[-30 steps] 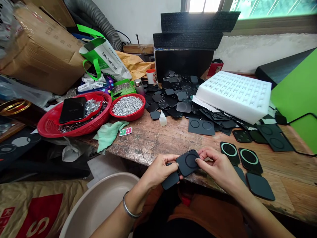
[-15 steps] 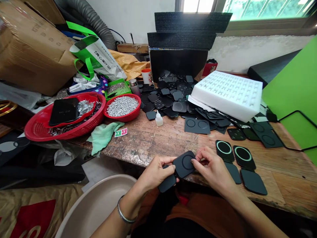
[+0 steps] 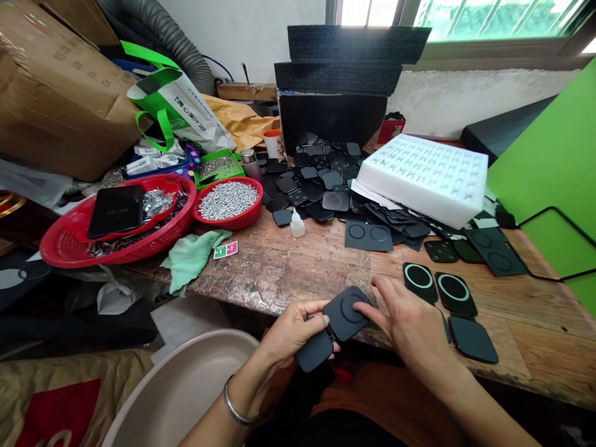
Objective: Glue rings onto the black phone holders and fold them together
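Note:
My left hand (image 3: 298, 332) grips a black folding wireless charger (image 3: 342, 308) at its hinge, over the table's front edge. Its two square panels lie unfolded, and the upper one bears a round ring mark. The thumb of my right hand (image 3: 410, 320) rests on that ring, while its other fingers stretch out beyond the panel's right edge. Just right of my right hand lie two more unfolded chargers, with pale green rings on their upper panels (image 3: 456, 293). My right hand partly covers the lower panel of the nearer one.
Loose black plates (image 3: 321, 180) pile up at the back, beside a white foam tray (image 3: 423, 177). A small dropper bottle (image 3: 297, 225) stands mid-table. To the left are a red bowl of screws (image 3: 228, 202), a red basket (image 3: 60, 239) and a green cloth (image 3: 195, 257). A pale basin (image 3: 181, 385) sits below.
My right hand has gone from pinching at the upper panel's right edge to laying its thumb on the ring, fingers opened out. My left hand keeps its hold on the charger.

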A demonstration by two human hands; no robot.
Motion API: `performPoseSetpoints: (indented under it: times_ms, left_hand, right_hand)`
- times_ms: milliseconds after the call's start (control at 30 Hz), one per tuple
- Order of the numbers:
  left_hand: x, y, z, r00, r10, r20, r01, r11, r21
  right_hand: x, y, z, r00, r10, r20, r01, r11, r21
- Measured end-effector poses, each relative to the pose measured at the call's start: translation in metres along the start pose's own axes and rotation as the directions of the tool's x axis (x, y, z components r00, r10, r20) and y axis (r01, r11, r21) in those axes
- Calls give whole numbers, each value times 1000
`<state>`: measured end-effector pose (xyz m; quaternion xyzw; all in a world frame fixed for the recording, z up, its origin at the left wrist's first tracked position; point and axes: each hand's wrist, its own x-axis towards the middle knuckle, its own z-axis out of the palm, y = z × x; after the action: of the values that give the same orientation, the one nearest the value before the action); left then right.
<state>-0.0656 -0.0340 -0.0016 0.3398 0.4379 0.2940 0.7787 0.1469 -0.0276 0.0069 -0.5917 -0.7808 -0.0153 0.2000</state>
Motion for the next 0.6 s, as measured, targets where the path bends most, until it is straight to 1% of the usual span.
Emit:
performPoseSetpoints:
  times_ms: [33,67,100,133,167,200,233,267,367,433,467,533,567,600]
  left_hand:
    - [0,-2,-1,1000,-4,-1,4,1000,-24]
    - [-1,-4,-1,1000,-2,-4,2,999,-44]
    - [-1,-6,-1,1000,6,-8,-7,998,-58]
    - [-2,-8,0,1000,17,-13,-18,998,-59]
    - [-3,-10,0,999,31,-15,-32,998,-49]
    - [-4,-12,1,999,44,-13,-44,999,-29]
    - [-6,-14,2,998,54,-9,-54,999,-4]
    - [-7,-17,3,998,63,-5,-63,998,23]
    - [-14,-21,2,996,87,5,-87,993,83]
    - [-21,-20,-3,996,94,4,-94,988,123]
    - [-26,-19,-9,996,89,6,-89,985,146]
    - [-41,-18,-29,999,41,16,-44,978,204]
    - [-50,-19,-44,1000,-1,21,-4,972,235]
    - [-61,-22,-62,998,-63,16,56,962,267]
  right_hand:
    - [-1,0,2,998,54,29,-57,991,120]
    - [-1,0,5,991,101,93,-123,954,273]
    - [-1,-1,6,974,128,186,-199,877,438]
    - [0,-4,8,949,131,286,-280,763,583]
    - [1,-7,8,922,113,370,-353,635,687]
    - [2,-11,8,900,92,425,-407,521,750]
    - [3,-15,8,888,83,452,-440,439,783]
    - [4,-20,8,884,86,460,-454,393,800]
    - [6,-34,10,881,113,460,-469,347,812]
    - [6,-43,18,857,123,501,-512,317,798]
    - [5,-46,23,833,117,540,-548,299,781]
    - [2,-52,33,774,73,629,-623,263,737]
    - [0,-53,36,750,44,660,-648,254,718]
    - [-1,-53,37,735,15,678,-658,255,708]
